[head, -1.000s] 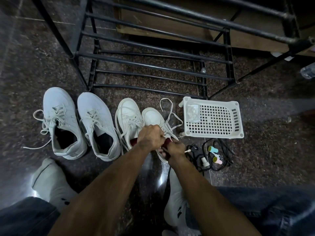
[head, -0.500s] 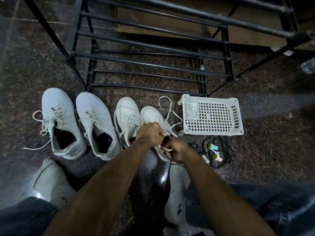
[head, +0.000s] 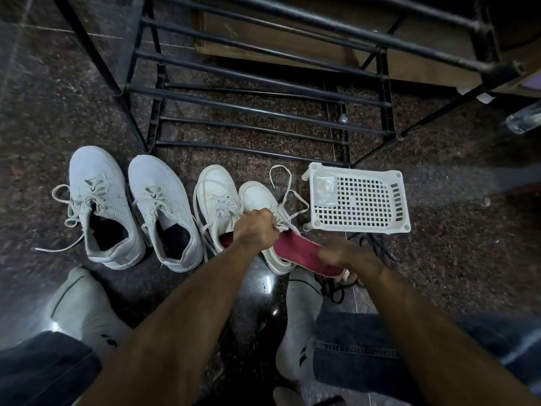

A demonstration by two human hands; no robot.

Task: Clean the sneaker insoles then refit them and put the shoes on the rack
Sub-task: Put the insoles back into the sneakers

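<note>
Several white sneakers stand in a row on the dark floor before the black metal rack. My left hand grips the tongue and laces of the rightmost sneaker, holding it down. A dark red insole sticks halfway out of that shoe's opening, slanting back to the right. My right hand, blurred by motion, holds the insole's heel end. The sneaker beside it shows a red lining at its opening. Two grey-white sneakers sit further left with dark, open insides.
A white perforated plastic basket lies right of the shoes with a small clear packet inside. Black cords lie on the floor under my right hand. My socked feet rest near the shoes. A plastic bottle lies far right.
My right hand has drawn the red insole back and to the right, out of the rightmost sneaker. My left hand has kept its grip on the shoe's tongue and laces.
</note>
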